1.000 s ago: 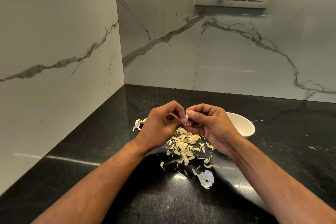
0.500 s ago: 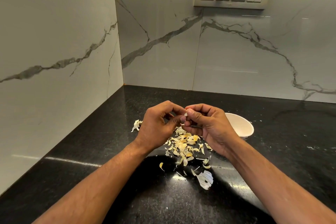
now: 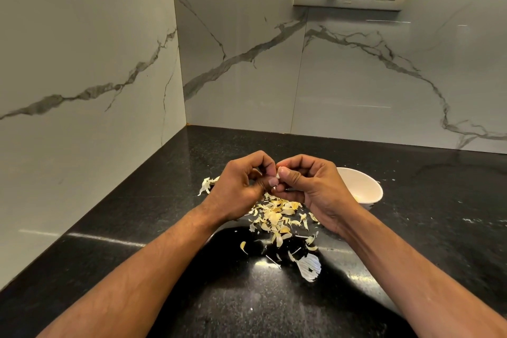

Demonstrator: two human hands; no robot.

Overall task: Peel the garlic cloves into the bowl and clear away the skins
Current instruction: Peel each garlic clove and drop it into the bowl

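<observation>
- Left hand (image 3: pixel 238 186) and right hand (image 3: pixel 310 186) pinch a mostly hidden garlic clove (image 3: pixel 279 175).
- Right hand covers the bowl's (image 3: pixel 365 186) left rim.
- Skins (image 3: pixel 277 217) litter the counter (image 3: pixel 137 228) below.

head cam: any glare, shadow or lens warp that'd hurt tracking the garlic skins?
Head view: bright glare patch on the black countertop right at the large white skin; the person's dark shadow falls between the forearms beneath the skin pile; wide-angle warp bends the wall edges; the clove pinched between left hand and right hand is mostly hidden.
</observation>
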